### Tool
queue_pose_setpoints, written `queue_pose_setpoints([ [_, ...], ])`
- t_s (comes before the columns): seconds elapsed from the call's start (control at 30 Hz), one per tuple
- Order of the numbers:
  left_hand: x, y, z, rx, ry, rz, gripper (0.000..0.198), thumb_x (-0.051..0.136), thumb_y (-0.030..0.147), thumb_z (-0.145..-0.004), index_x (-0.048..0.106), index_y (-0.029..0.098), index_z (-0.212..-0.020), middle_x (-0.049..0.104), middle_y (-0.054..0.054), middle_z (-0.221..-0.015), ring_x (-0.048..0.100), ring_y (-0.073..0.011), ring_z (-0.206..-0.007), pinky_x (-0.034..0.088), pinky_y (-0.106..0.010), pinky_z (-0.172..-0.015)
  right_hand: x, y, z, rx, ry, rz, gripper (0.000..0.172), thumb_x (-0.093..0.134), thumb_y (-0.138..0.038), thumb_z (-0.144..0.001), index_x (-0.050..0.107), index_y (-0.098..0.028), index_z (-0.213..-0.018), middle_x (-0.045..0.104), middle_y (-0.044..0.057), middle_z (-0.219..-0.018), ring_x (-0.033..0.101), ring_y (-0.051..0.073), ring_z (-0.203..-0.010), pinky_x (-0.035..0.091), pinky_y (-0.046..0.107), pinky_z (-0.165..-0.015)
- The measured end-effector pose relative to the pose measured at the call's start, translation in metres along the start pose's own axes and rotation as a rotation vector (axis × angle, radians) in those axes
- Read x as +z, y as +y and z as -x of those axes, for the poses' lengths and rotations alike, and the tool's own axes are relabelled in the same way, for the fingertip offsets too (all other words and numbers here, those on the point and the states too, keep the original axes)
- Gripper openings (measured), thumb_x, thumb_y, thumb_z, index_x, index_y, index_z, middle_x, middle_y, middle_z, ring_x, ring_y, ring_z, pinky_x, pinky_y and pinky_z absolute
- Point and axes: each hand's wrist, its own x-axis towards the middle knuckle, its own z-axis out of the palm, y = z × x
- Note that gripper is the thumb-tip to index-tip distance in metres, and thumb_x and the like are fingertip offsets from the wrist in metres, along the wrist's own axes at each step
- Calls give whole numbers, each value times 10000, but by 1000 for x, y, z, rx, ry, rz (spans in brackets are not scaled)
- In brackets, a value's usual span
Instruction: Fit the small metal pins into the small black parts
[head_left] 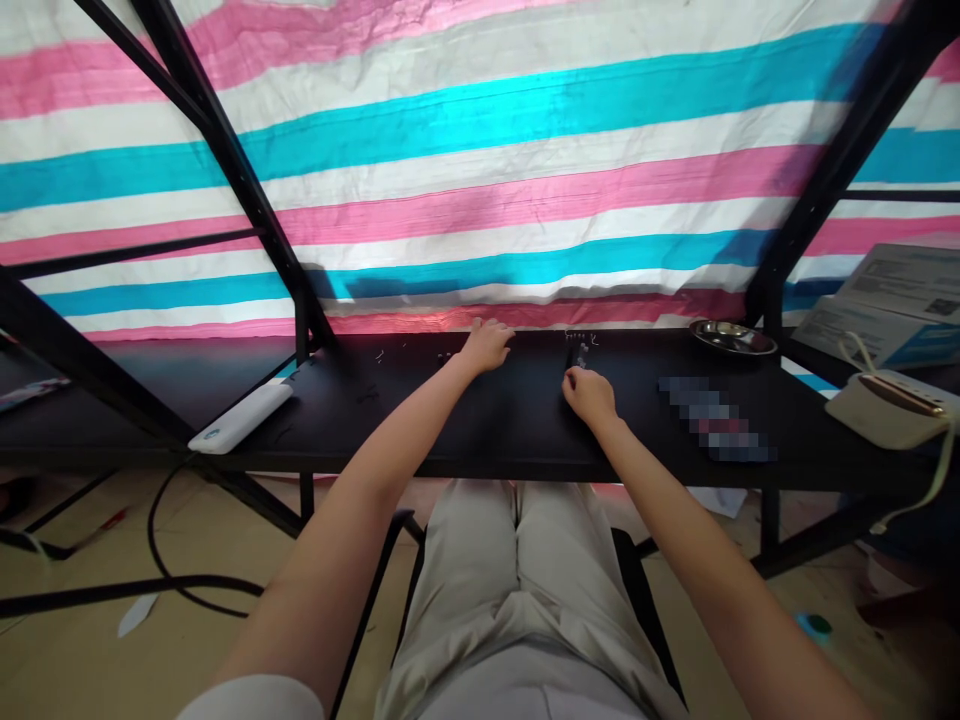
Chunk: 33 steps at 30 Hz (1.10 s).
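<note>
I sit at a black table [420,410] with both arms stretched forward. My left hand [487,346] rests palm down near the table's far edge, fingers curled loosely toward the striped tarp. My right hand [590,393] is closed in a pinch around a small dark thing I cannot make out, close to a scatter of several tiny parts [581,340] at the far edge.
A white power bank [241,416] with a black cable lies at the left. A metal bowl [733,338] stands back right, a white power strip [892,405] and papers [896,300] further right. Black frame bars [225,150] rise on both sides.
</note>
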Motion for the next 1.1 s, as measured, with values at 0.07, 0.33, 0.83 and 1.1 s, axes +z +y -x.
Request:
queue_pose_setpoints([
  [0.07, 6, 18, 1, 61, 35, 28, 395, 469, 221, -845, 526, 174, -1233, 564, -110, -1218, 447, -263, -1148, 257, -449, -972, -1, 7, -2, 137, -23, -13, 267, 428, -251, -849, 651, -175, -974, 670, 97, -923, 606, 205, -850, 397, 281, -732],
  [0.33, 48, 73, -8, 131, -22, 70, 569, 478, 251, -852, 318, 223, -1397, 504, -109, -1271, 433, -266, -1135, 300, -439, -933, 4, 27, -8, 303, -54, -94, 267, 483, -265, -800, 669, -183, -972, 662, 90, -988, 595, 218, -935, 420, 315, -793],
  [0.83, 71, 87, -34, 16, -61, 90, 677, 455, 126, -809, 245, 330, -1419, 435, -85, -1294, 421, -254, -1102, 322, -433, -903, 3, 26, -8, 299, -59, -104, 274, 471, -253, -799, 663, -182, -980, 664, 86, -1009, 590, 219, -959, 418, 316, -810],
  [1.1, 67, 90, -33, 45, 128, 51, 279, 377, 145, -871, 619, 178, -1007, 561, -99, -1081, 479, -227, -1010, 312, -398, -868, 0, 25, -7, 313, -76, -102, 280, 463, -259, -806, 664, -192, -989, 660, 85, -1003, 588, 207, -957, 416, 312, -817],
])
